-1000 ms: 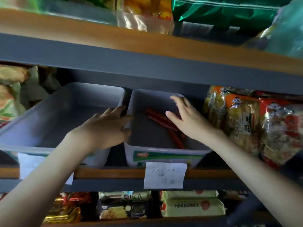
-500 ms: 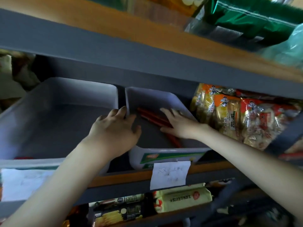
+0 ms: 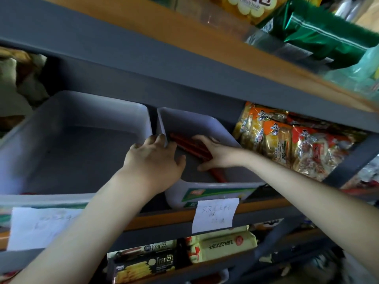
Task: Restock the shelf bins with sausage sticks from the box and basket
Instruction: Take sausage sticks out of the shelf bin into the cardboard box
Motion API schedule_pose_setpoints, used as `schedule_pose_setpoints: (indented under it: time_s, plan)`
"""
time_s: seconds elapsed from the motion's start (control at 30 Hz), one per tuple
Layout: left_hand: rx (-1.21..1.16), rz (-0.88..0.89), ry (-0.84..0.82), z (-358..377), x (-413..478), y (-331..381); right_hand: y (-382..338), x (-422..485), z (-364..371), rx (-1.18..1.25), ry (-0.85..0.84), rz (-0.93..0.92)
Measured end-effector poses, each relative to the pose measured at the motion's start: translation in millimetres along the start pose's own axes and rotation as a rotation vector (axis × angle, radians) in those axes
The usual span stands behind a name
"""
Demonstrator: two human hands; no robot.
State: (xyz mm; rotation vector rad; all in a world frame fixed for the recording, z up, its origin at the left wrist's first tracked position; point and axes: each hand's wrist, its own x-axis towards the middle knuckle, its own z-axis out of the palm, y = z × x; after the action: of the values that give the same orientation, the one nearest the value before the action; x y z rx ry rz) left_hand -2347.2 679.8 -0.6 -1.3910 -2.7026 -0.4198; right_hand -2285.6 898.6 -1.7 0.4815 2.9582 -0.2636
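Observation:
Two grey bins stand side by side on the middle shelf. The left bin [image 3: 82, 119] is large, and only a sliver of red shows at its front edge. Several red sausage sticks [image 3: 185, 143] lie in the smaller right bin [image 3: 205, 120]. My left hand [image 3: 155, 160] grips this bin's left wall, with the fingertips hooked over the rim and the thumb inside. My right hand [image 3: 217, 153] reaches inside and lies flat on the sticks with its fingers straight. The box and the basket are out of view.
Bags of rice crackers [image 3: 287, 144] fill the shelf right of the bins. Handwritten paper labels [image 3: 215, 215] hang from the shelf edge [image 3: 164, 218]. Biscuit boxes [image 3: 147, 261] sit on the shelf below. Snack bags [image 3: 317, 31] stand on the shelf above, whose grey beam hangs low over the bins.
My right hand has sunk deeper into the right bin and settled flat on the sticks. My left hand has closed onto the bin's left wall. The view has tilted.

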Motion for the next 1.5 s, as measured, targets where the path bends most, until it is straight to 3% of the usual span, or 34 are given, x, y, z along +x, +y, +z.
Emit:
schedule_pose_setpoints:
  time_s: [0.4,1.0,1.13,1.27,1.37,1.5]
  plan:
    - [-0.026,-0.005,0.031,0,-3,1,-12,52,3,-0.267,-0.169,0.218]
    - [-0.061,-0.048,0.019,0,-1,1,-16,40,7,-0.092,0.03,0.088]
    - [-0.06,-0.042,0.022,0,-2,2,-11,28,17,0.046,-0.105,0.093]
    - [-0.062,-0.04,0.005,0,-1,2,-15,15,19,0.033,-0.33,0.089]
    - [-0.063,-0.026,0.006,1,-1,1,-20,9,17,-0.015,-0.397,0.047]
    - [-0.043,-0.03,-0.004,2,1,0,-23,2,17,-0.081,-0.217,0.015]
